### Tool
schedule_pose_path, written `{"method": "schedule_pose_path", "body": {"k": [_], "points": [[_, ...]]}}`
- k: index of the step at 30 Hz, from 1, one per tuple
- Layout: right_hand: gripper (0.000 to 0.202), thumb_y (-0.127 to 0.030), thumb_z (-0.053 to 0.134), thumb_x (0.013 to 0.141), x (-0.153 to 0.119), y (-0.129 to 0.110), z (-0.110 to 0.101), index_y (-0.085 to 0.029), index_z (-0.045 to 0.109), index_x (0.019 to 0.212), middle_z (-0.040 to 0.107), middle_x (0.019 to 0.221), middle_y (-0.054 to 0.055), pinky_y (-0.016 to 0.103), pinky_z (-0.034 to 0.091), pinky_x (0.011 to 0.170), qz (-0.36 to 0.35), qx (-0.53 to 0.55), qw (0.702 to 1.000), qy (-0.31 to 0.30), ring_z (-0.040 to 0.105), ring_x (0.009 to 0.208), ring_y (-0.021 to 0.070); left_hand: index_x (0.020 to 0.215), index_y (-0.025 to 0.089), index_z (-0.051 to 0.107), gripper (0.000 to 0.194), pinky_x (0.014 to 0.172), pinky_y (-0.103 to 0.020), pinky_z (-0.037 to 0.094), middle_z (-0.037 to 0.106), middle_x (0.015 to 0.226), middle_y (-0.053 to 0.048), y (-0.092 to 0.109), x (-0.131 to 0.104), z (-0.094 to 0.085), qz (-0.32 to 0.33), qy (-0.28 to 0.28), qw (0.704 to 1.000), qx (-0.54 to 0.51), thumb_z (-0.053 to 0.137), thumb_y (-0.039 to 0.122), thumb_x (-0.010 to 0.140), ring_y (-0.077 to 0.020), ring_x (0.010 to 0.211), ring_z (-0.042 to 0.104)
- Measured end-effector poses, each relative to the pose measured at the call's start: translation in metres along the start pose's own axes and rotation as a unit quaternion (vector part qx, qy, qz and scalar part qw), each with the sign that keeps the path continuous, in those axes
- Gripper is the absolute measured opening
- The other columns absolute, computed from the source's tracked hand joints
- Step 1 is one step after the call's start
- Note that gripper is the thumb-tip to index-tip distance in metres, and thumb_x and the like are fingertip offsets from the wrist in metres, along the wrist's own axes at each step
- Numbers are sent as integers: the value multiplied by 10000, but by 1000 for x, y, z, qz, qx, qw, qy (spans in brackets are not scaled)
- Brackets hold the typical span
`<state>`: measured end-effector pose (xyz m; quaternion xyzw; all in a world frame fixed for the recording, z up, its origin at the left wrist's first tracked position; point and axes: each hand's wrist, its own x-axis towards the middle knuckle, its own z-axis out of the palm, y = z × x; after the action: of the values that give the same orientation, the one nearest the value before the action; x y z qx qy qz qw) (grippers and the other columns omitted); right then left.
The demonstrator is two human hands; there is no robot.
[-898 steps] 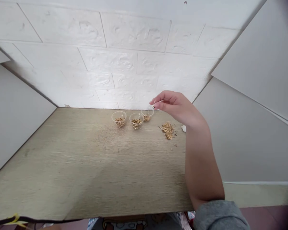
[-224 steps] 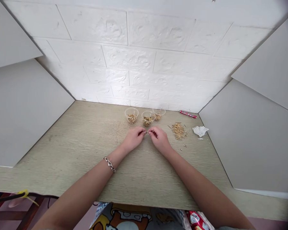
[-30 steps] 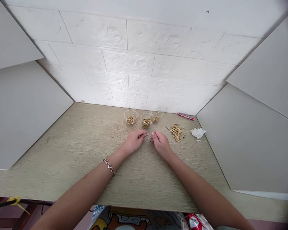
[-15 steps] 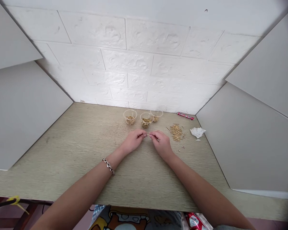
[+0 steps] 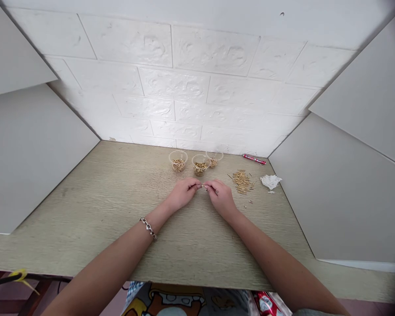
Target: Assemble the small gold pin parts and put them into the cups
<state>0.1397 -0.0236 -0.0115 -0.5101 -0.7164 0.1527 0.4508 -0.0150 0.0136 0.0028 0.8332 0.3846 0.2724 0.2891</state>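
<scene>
A small gold-coloured piece (image 5: pixel 202 185) spans the gap between my two hands, just in front of the middle cup. My left hand (image 5: pixel 184 193) pinches its left end, and my right hand (image 5: pixel 220 195) pinches the right end. Clear plastic cups stand behind my hands: the left cup (image 5: pixel 178 162) and the middle cup (image 5: pixel 200 166) hold small gold-coloured parts, and a third cup (image 5: pixel 214 159) behind them holds a smaller amount. To the right of my right hand lies a pile of gold-coloured rods (image 5: pixel 241 181).
A red wrapped stick (image 5: pixel 254 159) lies near the back wall. Crumpled white tissue (image 5: pixel 270 181) sits by the right panel (image 5: pixel 345 193). Tiny bits (image 5: pixel 250 202) lie in front of the rods, and fine specks cover the tabletop (image 5: pixel 102 197) left of the cups.
</scene>
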Motion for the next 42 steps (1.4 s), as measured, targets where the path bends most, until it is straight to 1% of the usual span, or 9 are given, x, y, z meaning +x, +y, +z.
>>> {"method": "schedule_pose_path", "body": {"k": [9,15,27,31,36,42], "points": [[162,-174,415,794,-1,2,1,-186,576,804,577,775,32,261,409,683,-9,-8,1000,-5,523,743,141,789,185,580,204,696,-229,374,596,776,8,0,0,1,-1,1,1000,4,387,247,814,-121,748,514],[152,-175,425,788,-1,3,2,-182,576,801,577,776,30,261,407,689,-6,-10,1000,4,523,747,140,788,186,581,209,692,-234,376,595,771,5,-1,0,2,-5,-1,1000,2,383,251,814,-124,737,516],[151,-177,439,774,2,4,-2,-187,589,787,592,758,28,257,398,676,4,7,999,-33,523,730,139,786,182,586,195,696,-230,375,600,784,-1,-2,0,2,6,-3,1000,9,394,207,803,-123,743,517],[142,-173,449,759,2,2,0,-186,590,759,596,735,20,252,395,668,31,22,999,-26,522,718,138,772,182,588,188,693,-228,376,601,768,1,0,-2,3,-5,10,1000,15,402,194,794,-123,739,520],[131,-199,458,748,0,1,5,-180,587,755,582,675,13,251,402,625,107,62,992,-17,522,647,134,764,177,587,180,675,-222,379,598,767,-2,5,-3,5,-33,35,999,9,407,181,779,-119,733,521],[143,-240,461,740,0,0,8,-171,584,764,587,697,18,252,417,608,154,107,982,-11,531,625,131,683,166,577,192,634,-224,365,586,696,4,13,-1,5,-84,37,996,-2,408,205,766,-118,676,503]]}}
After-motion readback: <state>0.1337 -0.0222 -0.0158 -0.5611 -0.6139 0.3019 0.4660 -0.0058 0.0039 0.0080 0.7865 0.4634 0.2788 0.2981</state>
